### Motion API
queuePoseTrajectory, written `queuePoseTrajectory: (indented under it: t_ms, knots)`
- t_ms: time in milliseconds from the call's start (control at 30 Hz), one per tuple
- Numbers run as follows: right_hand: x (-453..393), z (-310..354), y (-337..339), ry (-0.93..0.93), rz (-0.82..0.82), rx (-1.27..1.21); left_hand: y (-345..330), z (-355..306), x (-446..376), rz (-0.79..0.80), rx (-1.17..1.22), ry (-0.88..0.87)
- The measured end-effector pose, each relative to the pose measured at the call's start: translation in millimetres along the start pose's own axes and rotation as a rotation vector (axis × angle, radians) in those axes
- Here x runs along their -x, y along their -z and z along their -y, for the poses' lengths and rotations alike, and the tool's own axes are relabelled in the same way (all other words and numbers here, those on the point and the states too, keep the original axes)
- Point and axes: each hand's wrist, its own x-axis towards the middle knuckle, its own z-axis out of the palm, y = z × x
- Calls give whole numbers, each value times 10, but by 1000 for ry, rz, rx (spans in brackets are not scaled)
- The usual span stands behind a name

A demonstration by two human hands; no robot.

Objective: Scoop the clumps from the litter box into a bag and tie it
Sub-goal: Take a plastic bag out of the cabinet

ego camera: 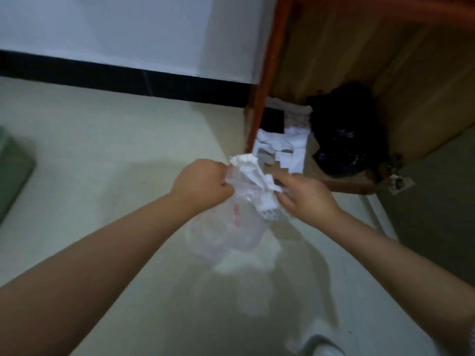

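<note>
Both hands' fingers (pixel 226 179) clenched on the bag (pixel 246 201), black sack (pixel 347 134) and white scraps (pixel 280 147) beyond.

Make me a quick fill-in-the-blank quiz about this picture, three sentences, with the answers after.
1. Both hands hold a thin, see-through plastic ____.
2. The left hand is closed into a ____ around the bag's bunched top.
3. A dark heap lies inside the open wooden ____, beyond the right hand.

Answers: bag; fist; cabinet
</note>
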Motion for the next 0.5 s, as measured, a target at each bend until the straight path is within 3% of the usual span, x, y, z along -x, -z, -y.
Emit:
queuePoseTrajectory:
  t_ms: [167, 333, 400, 500]
  knots:
    - [-272, 1171, -276, -78, 249, -237, 236, 1001, 744, -178, 130, 260]
    - [-752, 2482, -575, 56, 289, -243, 676, 2014, 1720, -546, 245, 569]
    - [-897, 3016, -679, 94, 295, -276, 898, 2332, 2137, -625, 203, 680]
    - [-1055, 3780, -838, -1, 320, -543, 1119, 2732, 2689, -661, 50, 779]
